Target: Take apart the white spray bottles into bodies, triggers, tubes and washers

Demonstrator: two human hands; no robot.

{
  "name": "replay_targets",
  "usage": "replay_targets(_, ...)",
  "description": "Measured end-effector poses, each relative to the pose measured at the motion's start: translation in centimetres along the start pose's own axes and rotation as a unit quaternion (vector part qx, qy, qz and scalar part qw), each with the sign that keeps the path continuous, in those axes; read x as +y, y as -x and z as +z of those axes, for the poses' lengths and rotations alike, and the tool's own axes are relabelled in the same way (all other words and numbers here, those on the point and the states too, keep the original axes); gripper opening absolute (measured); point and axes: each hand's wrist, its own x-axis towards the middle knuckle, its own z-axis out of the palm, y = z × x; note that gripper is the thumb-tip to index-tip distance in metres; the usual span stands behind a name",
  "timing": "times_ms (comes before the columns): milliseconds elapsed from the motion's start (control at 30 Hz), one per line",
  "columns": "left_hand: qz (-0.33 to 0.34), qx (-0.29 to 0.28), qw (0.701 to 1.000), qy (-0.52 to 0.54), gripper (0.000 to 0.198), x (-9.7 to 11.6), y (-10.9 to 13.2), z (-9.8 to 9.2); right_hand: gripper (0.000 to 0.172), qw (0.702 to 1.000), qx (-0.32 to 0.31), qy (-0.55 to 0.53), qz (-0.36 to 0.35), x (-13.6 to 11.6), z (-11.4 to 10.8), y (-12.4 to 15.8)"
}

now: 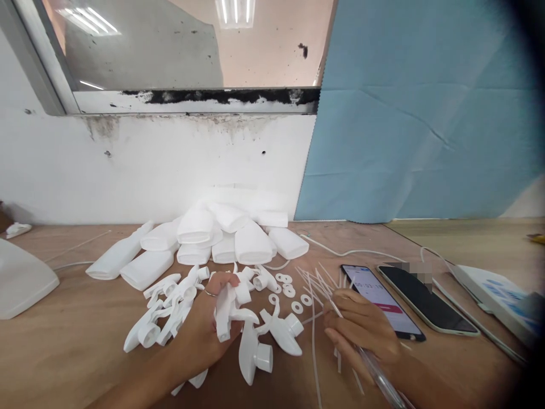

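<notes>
Left fingers [222, 280] curled inward; right fingers [357, 311] bent, bunched.

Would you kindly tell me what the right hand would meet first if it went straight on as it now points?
The right hand would probably meet the thin white tubes just ahead of it, though depth is hard to judge.

Bright, even light; striplights [236, 11] glare in the window pane [170, 57] beyond the worktop's [51, 352] back edge, where white bottles [255, 241] wash out. Soft shadows underlie white spray heads [283, 335]. Blackness swallows the right front corner, apparently vignetting; pixelation covers part of the dark phone [430, 301]
</notes>
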Motion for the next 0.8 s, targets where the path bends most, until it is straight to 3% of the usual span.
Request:
replay_targets(67,-0.037,-0.008,0.994,0.104,0.033,-0.4,0.1,0.6,0.018,0.998,-0.054,-0.018,-0.028,0.0,0.1,0.6)
replay_targets(100,-0.056,-0.013,0.985,0.165,0.031,-0.5,0.1,0.9,0.022,0.997,-0.061,-0.034,-0.02,-0.1,0.1,0.8)
replay_targets(200,-0.102,-0.051,0.932,0.343,0.025,-1.2,0.3,1.9,0.034,0.988,-0.05,-0.096,0.108,-1.1,0.4,1.3)
replay_targets(300,-0.119,-0.067,0.889,0.438,0.021,-1.9,0.5,2.5,0.028,0.959,-0.07,-0.16,0.221,-2.8,1.2,1.6)
replay_targets(433,-0.127,-0.074,0.868,0.475,0.02,-2.5,0.5,2.6,0.021,0.942,-0.094,-0.218,0.239,-4.8,1.9,1.3)
replay_targets(633,-0.177,-0.114,0.856,0.473,0.014,-2.7,0.2,2.5,0.024,0.939,-0.2,-0.185,0.208,-5.7,1.4,0.3)
replay_targets(800,-0.193,-0.121,0.867,0.442,0.009,-2.9,0.3,2.6,0.037,0.951,-0.18,-0.19,0.166,-5.2,1.7,1.1)
